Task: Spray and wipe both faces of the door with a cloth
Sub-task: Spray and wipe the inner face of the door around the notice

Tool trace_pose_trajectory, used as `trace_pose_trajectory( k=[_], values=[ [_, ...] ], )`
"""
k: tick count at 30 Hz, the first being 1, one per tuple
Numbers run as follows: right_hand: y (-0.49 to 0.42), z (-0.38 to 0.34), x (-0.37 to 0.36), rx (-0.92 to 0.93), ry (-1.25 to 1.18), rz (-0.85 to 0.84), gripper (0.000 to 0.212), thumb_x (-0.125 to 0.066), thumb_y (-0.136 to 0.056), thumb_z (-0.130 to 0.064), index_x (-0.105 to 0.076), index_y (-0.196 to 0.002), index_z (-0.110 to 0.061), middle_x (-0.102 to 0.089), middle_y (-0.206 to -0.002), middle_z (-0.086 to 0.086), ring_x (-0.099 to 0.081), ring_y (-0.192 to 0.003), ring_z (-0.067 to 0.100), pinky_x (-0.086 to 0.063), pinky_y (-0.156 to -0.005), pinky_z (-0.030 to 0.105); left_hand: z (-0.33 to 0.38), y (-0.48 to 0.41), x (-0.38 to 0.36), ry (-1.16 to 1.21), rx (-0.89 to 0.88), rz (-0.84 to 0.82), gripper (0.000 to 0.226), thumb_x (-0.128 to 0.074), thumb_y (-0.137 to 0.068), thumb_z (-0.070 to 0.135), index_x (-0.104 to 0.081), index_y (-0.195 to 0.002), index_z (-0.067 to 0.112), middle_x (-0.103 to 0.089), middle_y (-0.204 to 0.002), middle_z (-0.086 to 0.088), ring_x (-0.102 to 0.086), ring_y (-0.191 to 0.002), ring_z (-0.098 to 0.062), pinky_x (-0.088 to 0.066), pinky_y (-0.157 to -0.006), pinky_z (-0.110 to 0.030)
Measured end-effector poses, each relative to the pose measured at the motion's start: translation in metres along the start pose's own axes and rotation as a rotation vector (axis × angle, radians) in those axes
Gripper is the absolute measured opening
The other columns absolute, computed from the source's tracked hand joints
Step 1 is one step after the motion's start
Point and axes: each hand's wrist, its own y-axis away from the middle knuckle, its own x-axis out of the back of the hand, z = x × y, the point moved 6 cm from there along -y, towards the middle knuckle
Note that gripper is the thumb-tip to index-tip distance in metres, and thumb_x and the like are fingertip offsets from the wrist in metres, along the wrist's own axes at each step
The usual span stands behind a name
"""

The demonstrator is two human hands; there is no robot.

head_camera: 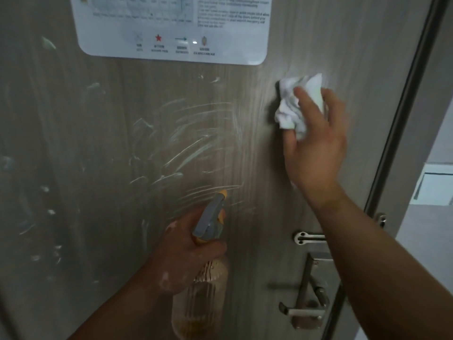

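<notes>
notice text blurred, top edge cropped

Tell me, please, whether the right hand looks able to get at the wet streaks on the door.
Probably yes: the right hand presses the cloth on the door right of the streaks, nothing between; the left hand holds the spray bottle lower.

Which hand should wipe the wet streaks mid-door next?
Likely right. The right hand holds the cloth against the door, just right of the streaks; the left hand grips the spray bottle and has no cloth.
</notes>
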Motion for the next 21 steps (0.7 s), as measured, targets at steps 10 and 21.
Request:
trace_pose_trajectory(
  k=[10,21],
  values=[
    [0.220,-0.013,-0.032,0.414,0.045,-0.421,0.054,-0.068,-0.088,-0.034,-0.056,-0.141,-0.035,-0.048,-0.145,0.008,-0.053,-0.111,0.035,-0.057,-0.080,0.048,-0.001,-0.011,0.024,-0.077,-0.041,0.007,0.032,-0.077,-0.066,0.025,-0.071,-0.096,0.036,-0.064,-0.064,0.004,-0.063,-0.062,-0.016,-0.055,-0.059,-0.044],
    [-0.013,-0.008,-0.007,-0.103,-0.024,0.069,0.044,-0.070,-0.095,-0.028,-0.064,-0.139,-0.021,-0.052,-0.145,0.017,-0.055,-0.130,0.030,-0.045,-0.103,0.028,0.008,-0.018,0.030,-0.030,-0.019,-0.047,0.035,-0.079,-0.068,0.028,-0.072,-0.102,0.030,-0.060,-0.063,0.013,-0.056,-0.058,-0.005,-0.049,-0.057,-0.021]
  ],
)
